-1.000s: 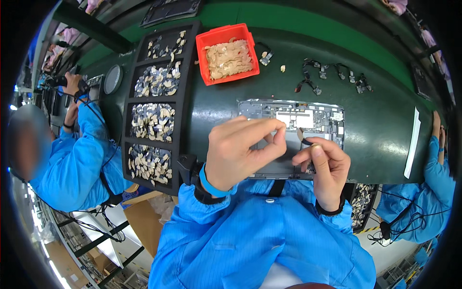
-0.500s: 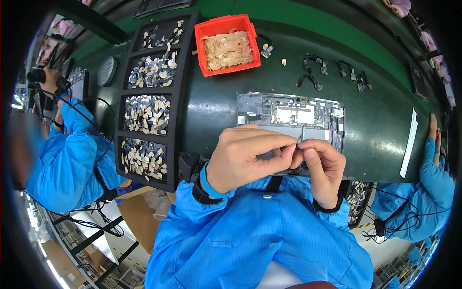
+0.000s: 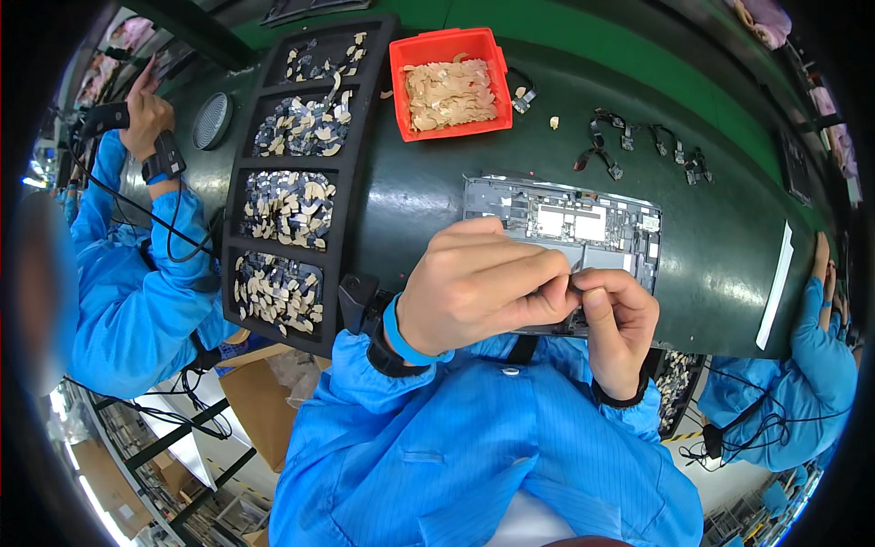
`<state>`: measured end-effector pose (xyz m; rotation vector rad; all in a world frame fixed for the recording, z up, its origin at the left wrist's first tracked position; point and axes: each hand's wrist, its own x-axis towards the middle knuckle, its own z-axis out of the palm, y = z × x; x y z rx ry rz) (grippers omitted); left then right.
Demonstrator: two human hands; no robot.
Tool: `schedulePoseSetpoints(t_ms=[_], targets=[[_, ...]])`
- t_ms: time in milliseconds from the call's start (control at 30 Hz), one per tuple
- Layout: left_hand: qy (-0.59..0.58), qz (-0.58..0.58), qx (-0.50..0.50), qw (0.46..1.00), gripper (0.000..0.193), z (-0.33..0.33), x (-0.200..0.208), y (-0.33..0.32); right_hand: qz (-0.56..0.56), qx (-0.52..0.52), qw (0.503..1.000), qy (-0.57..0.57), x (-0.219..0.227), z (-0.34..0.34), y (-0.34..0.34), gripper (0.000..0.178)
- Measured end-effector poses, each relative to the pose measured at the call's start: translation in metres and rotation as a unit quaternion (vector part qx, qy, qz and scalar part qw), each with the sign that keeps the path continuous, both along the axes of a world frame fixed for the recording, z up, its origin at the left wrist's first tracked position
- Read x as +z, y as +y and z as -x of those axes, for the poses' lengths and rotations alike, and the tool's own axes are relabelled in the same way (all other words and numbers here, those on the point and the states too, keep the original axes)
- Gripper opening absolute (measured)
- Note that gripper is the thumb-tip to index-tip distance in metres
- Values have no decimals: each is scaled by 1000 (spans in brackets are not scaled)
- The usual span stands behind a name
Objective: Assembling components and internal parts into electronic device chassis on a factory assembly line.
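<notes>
My left hand [image 3: 488,284] and my right hand [image 3: 620,319] meet fingertip to fingertip, both pinched closed. A thin, dark sliver-like piece shows between them; its kind is too small and hidden to tell. Directly beneath lies an opened flat electronic device [image 3: 517,202], like a laptop or tablet chassis, with bare circuit boards and pale rectangular shields along its far half. My hands cover much of its near half. A blue band circles my left wrist, with a black strap beside it.
A black compartment tray [image 3: 353,137] of small dark and beige pieces stands left. Beyond the device are a red bin [image 3: 399,91] of beige pieces and several small cable parts [image 3: 609,141]. A white strip [image 3: 777,284] lies right. People in blue work on either side.
My hands stay pinched together with only slight finger movement. The whole view has shifted a little, and the person on the left has raised a hand.
</notes>
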<state>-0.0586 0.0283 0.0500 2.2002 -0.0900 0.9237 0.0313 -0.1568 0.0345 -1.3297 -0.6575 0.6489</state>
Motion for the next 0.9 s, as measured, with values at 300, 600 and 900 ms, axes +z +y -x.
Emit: schedulePoseSetpoints(t_ms=[300,600,900], targets=[[101,34,251,962,24,-26,9,60,-45,13,992,120,-3,-7,-3,28],[23,-124,20,992,34,-13,6,-7,45,2,996,79,-1,-15,3,28],[-42,-160,43,985,22,-14,-14,-26,-34,73,996,-42,-18,-12,-3,20]])
